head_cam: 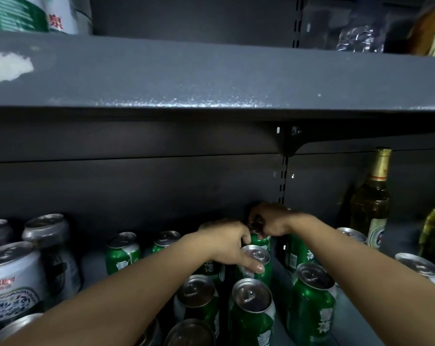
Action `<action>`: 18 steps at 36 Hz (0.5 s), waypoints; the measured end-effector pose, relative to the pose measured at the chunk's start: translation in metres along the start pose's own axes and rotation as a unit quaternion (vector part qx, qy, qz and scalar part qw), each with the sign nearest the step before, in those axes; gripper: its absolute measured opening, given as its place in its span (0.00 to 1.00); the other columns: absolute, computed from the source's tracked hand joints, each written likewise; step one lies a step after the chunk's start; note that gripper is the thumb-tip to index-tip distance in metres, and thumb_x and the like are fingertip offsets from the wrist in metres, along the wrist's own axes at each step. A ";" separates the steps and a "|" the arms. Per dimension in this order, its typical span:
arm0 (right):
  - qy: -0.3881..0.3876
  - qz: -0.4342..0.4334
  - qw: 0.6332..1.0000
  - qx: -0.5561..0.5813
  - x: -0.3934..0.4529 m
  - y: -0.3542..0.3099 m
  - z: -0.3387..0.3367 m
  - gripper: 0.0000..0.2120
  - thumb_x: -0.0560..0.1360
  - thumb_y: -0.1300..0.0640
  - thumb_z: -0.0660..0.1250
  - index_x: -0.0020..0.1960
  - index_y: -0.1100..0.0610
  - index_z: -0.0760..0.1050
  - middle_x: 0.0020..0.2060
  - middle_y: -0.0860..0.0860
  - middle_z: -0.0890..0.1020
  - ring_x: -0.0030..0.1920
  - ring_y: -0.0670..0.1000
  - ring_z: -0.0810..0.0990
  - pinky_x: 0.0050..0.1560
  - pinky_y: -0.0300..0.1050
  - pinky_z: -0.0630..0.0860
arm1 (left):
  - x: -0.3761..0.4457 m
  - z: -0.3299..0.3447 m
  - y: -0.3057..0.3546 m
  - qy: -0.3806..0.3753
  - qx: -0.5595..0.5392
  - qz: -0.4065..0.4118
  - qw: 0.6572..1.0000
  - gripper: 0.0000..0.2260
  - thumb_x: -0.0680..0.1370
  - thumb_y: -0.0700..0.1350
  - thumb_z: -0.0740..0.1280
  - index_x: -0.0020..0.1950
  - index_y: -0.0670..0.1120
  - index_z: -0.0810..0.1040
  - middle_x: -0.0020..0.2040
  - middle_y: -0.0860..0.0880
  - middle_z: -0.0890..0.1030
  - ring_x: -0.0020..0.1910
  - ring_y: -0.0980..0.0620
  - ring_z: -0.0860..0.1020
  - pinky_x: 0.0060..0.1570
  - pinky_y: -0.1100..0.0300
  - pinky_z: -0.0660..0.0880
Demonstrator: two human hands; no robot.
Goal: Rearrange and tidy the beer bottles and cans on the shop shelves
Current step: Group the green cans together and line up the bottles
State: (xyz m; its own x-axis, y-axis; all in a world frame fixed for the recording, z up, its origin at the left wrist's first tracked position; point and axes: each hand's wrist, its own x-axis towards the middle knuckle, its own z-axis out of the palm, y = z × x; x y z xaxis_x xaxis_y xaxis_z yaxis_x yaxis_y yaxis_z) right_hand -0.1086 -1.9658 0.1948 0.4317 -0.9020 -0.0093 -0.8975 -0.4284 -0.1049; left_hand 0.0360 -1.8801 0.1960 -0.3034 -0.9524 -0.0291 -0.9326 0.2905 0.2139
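Nearest you, at the bottom edge, sit the dull tops of two cans [190, 332], cut off by the frame, with your left forearm crossing just above them. Beyond stand the green cans [252, 312] in loose rows on the lower shelf [279, 269], all upright.

Your left hand [226, 245] reaches into the middle of that cluster — its fingers curl down over the rim of one green can with a silver top [256, 255], thumb on the near side, so it grips that can from above. Your right hand [271, 222] is just behind and touching the left, fingers bent and pinched on the top of another green can at the back [260, 239]; a small dark thing shows between its fingers, too blurred to name.

To the left are larger silver-and-white cans [13, 280], apart from the green ones. To the right, a brown bottle with a gold foil neck [372, 196] stands against the back panel, and a second bottle is half out of view at the edge.

Overhead runs the grey upper shelf [211, 78], with a green-and-white can [24, 13] on its left end.
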 end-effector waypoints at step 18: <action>-0.206 -0.059 0.976 0.029 -0.051 -0.037 -0.019 0.30 0.70 0.48 0.75 0.67 0.54 0.68 0.56 0.55 0.79 0.46 0.52 0.78 0.42 0.43 0.77 | 0.002 -0.002 -0.058 0.020 0.188 -0.047 0.981 0.33 0.74 0.51 0.71 0.75 0.58 0.60 0.73 0.50 0.61 0.72 0.46 0.62 0.70 0.52 0.63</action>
State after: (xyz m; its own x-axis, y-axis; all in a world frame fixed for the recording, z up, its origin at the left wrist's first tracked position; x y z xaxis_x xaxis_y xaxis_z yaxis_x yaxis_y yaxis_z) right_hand -0.0992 -1.9045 0.2183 0.5424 -0.7432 -0.3916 -0.8378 -0.5134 -0.1859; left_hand 0.0901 -1.8996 0.1850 -0.2111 -0.9774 0.0082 -0.9645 0.2070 -0.1640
